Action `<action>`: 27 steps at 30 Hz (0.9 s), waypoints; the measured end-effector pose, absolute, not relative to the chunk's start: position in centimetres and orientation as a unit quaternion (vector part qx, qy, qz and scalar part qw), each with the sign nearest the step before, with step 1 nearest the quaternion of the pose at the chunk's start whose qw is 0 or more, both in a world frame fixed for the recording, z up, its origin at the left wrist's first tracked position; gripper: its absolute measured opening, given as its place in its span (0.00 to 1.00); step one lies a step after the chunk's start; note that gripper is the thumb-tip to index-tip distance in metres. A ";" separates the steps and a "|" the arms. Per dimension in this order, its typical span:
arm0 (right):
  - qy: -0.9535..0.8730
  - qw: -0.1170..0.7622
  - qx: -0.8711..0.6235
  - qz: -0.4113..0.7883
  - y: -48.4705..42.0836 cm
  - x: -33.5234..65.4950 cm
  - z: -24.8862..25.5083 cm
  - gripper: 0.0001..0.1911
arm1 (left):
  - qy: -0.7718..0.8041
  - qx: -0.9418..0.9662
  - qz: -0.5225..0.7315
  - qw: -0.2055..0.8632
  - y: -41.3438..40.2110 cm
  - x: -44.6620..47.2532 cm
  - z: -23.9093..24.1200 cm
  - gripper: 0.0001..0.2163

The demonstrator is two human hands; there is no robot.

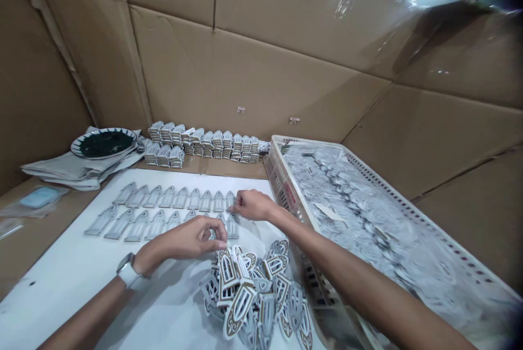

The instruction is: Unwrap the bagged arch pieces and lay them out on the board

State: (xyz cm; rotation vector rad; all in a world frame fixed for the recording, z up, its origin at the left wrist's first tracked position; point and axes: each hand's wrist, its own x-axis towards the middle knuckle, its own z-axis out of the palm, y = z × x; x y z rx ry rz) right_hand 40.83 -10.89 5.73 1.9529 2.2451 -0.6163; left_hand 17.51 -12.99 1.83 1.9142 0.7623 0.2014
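Observation:
My left hand [200,238], a white-banded watch on its wrist, is closed in a pinch at the top of a white arched window-shaped piece [227,267] with brown scroll trim. That piece is at the edge of a loose pile of similar pieces [267,306]. My right hand [254,205] is closed at the right end of two rows of grey arched pieces [168,197], its fingertips on an end piece [231,198]. The rows lie flat on the white tabletop [49,290], and my left hand partly covers the nearer row.
A white plastic crate [281,175] holding clear-wrapped pieces stands on the right, under my right forearm. Stacks of arched pieces [220,143] line the back. At left, a plate of dark material [75,148] rests on folded cloth [61,169]. Cardboard walls [253,66] enclose the table.

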 end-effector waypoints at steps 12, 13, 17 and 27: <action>0.734 -0.130 0.520 -0.417 -11.9 40.4 6.3 0.10 | 0.302 0.747 0.188 0.562 -11.9 16.8 2.6 0.20; 0.717 -0.136 0.503 -0.463 -11.9 40.3 6.4 0.09 | 0.308 0.740 0.216 0.557 -11.7 16.8 2.4 0.21; 0.658 -0.153 0.472 -0.566 -12.2 40.1 7.1 0.11 | 0.330 0.704 0.341 0.528 -11.1 16.9 1.8 0.22; 0.605 -0.231 0.452 -0.613 -12.4 41.0 8.6 0.16 | 0.382 0.672 0.440 0.457 -11.3 17.5 1.8 0.21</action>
